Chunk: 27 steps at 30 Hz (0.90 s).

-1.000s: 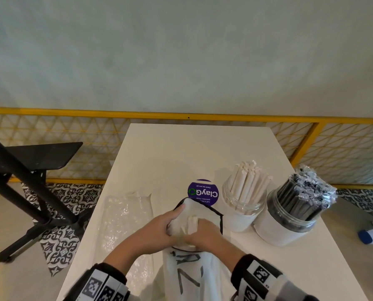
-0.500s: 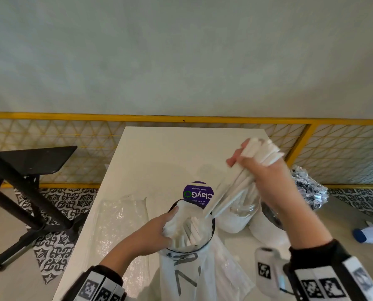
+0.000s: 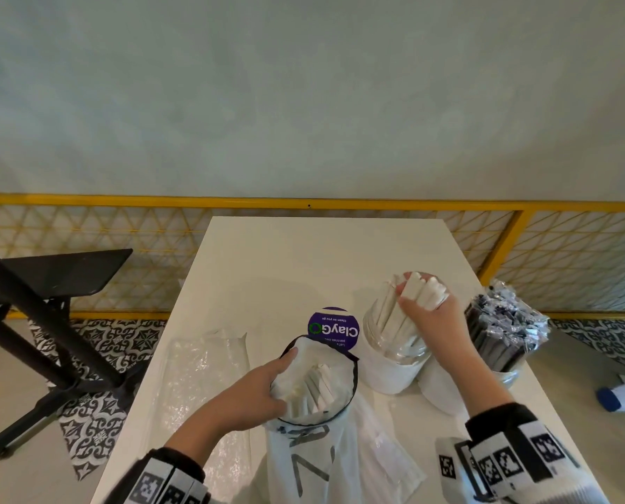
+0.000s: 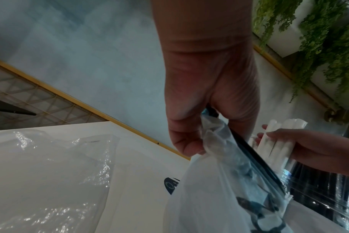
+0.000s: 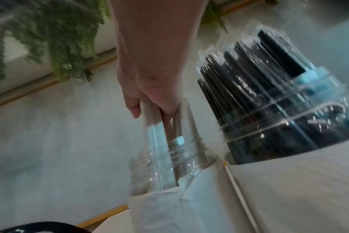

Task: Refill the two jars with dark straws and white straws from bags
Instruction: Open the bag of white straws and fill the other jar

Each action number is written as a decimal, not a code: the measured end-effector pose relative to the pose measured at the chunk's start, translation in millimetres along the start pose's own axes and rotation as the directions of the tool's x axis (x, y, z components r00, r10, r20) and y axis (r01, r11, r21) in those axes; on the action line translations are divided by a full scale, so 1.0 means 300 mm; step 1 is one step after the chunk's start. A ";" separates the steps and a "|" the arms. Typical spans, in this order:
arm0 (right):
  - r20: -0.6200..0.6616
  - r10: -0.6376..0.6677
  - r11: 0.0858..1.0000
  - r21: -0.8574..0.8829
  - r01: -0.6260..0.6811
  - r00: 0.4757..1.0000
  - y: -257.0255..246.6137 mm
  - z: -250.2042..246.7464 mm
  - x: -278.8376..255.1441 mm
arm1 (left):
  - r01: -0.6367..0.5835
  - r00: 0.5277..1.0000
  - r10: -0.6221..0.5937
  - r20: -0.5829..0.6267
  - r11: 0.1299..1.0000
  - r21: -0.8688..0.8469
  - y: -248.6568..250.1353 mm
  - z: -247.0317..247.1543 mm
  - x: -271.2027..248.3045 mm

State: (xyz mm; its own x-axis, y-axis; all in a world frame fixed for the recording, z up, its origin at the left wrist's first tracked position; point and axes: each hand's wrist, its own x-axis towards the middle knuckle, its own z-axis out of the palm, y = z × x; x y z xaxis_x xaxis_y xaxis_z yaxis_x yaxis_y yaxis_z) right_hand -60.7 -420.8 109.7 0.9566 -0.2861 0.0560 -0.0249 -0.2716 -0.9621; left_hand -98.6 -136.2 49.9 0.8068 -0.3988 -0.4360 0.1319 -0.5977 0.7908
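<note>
while the right hand (image 3: 435,323) grips a bundle of white straws (image 3: 418,291) with curled fingers and has their lower ends inside the clear jar (image 3: 394,361), the left hand (image 3: 253,391) pinches the rim of the bag (image 3: 316,387) between thumb and fingers and holds its mouth open. the step in hand is, i think, the filling of the white jar: the bundle is partly in but not let go. the next move calls for opening the right hand so the straws slide down among those already standing there, then going back to the bag, where more white straws lie.

the white straws are paper-wrapped and lean a little to the left in the jar, which stands on the table (image 3: 303,256) just beside the bag. the second jar (image 3: 500,343), at the right edge of the table, is packed with dark straws in shiny wrappers and looks full. an empty clear bag (image 3: 205,365) lies flat at the left, and a purple round sticker (image 3: 333,327) shows behind the bag.
</note>
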 end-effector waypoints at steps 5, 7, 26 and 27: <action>-0.093 -0.342 0.938 -0.099 0.334 0.935 -0.014 -0.003 0.004 | 0.003 1.000 -0.003 0.001 1.000 0.006 0.019 0.004 -0.007; -0.011 -0.515 0.821 -0.291 0.490 0.857 -0.030 0.001 0.018 | -0.001 1.000 0.000 0.010 1.000 0.014 0.032 0.005 -0.004; 0.475 0.402 0.390 -0.862 0.323 0.783 0.185 0.389 -0.236 | -0.068 0.996 0.065 0.066 0.997 0.042 0.037 0.030 0.017; 0.463 0.426 0.340 -0.878 0.336 0.778 0.208 0.407 -0.243 | -0.062 0.995 0.058 0.076 0.997 0.052 0.030 0.037 0.017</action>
State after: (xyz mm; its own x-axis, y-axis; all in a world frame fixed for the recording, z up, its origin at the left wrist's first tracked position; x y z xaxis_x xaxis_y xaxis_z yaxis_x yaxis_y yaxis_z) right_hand -96.6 -304.6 13.0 0.8677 0.0871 -0.4894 0.0583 -0.9956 -0.0739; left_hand -99.6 -151.2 50.0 0.7666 -0.4846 -0.4212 0.0518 -0.6072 0.7928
